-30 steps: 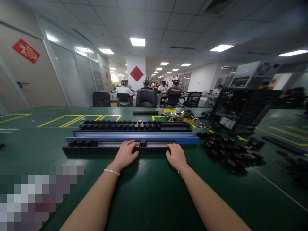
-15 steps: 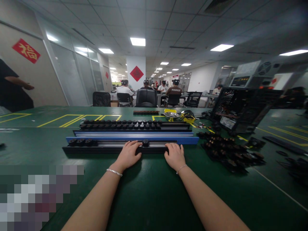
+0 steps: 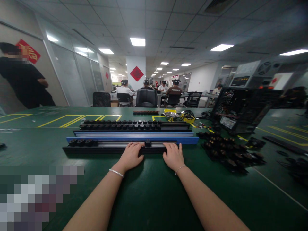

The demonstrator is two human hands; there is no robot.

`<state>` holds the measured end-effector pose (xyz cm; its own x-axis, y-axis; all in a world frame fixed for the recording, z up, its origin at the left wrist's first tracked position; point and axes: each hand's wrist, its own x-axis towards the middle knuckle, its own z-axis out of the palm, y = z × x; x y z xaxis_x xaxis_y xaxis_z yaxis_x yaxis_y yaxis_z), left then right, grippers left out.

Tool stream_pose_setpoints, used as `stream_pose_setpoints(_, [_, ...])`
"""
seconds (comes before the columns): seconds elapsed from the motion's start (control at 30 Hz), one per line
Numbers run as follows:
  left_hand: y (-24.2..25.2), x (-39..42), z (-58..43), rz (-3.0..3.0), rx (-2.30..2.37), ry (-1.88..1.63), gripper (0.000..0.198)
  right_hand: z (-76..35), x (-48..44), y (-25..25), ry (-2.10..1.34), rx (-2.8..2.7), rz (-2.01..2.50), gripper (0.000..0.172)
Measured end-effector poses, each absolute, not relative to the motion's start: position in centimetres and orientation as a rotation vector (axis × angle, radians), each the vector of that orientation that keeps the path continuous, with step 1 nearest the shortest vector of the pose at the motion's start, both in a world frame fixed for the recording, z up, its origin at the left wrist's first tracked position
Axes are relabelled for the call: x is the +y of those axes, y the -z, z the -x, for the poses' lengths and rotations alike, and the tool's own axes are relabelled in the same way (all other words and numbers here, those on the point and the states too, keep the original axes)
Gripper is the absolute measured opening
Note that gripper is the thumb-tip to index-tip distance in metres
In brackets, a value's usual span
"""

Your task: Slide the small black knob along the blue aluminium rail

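A long black rail [image 3: 108, 149] lies across the table in front of me. Several small round black parts [image 3: 81, 142] sit in its left end, and a single round black part [image 3: 147, 142] stands in its channel between my hands. My left hand [image 3: 131, 156] lies over the rail's near edge, fingers outstretched, its fingertips right beside the single part; whether they touch it I cannot tell. My right hand [image 3: 173, 155] rests on the rail farther right, fingers spread and apart from that part. Neither hand holds anything that I can see.
Behind the rail lie a blue rail [image 3: 190, 140] and a black rack [image 3: 175, 126] filled with black parts. To the right are a pile of black parts [image 3: 226, 150] and an open computer case [image 3: 243, 109]. A person [image 3: 21, 77] stands at far left; others sit behind.
My left hand and the single black part have shifted slightly right along the rail. My right hand has moved slightly left. The person at far left has come further into view.
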<state>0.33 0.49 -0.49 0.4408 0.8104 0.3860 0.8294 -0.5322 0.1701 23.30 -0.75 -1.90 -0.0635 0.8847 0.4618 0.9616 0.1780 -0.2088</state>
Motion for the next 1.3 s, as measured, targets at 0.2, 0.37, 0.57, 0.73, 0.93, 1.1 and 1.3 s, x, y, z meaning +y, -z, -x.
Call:
stream_pose_setpoints(0.2, [0.4,0.2,-0.6,2.638,-1.491,0.647,0.050,-22.8,-1.0,1.6,0.199,-2.042,1.688,0.048])
stream_pose_setpoints(0.37, [0.3,0.0,-0.9,2.660,-1.491,0.650,0.051,-22.5,-1.3,1.4,0.185,-2.094,1.666,0.053])
stream_pose_setpoints(0.57, [0.2,-0.1,-1.3,2.662,-1.486,0.639,0.052,-22.0,-1.7,0.9,0.171,-2.157,1.661,0.061])
stream_pose_setpoints(0.73, [0.3,-0.2,-1.6,2.647,-1.484,0.638,0.053,-21.4,-2.0,0.8,0.172,-2.254,1.586,0.064])
stream_pose_setpoints(0.93, [0.4,-0.3,-2.3,2.650,-1.503,0.646,0.060,-20.8,-2.0,0.7,0.181,-2.282,1.584,0.063])
stream_pose_setpoints(1.1, [0.3,-0.5,-3.1,2.664,-1.507,0.645,0.061,-20.3,-2.0,0.4,0.157,-2.266,1.646,0.065])
stream_pose_setpoints(1.3, [0.1,-0.6,-3.6,2.657,-1.508,0.637,0.053,-20.0,-1.8,0.7,0.204,-2.269,1.671,0.064])
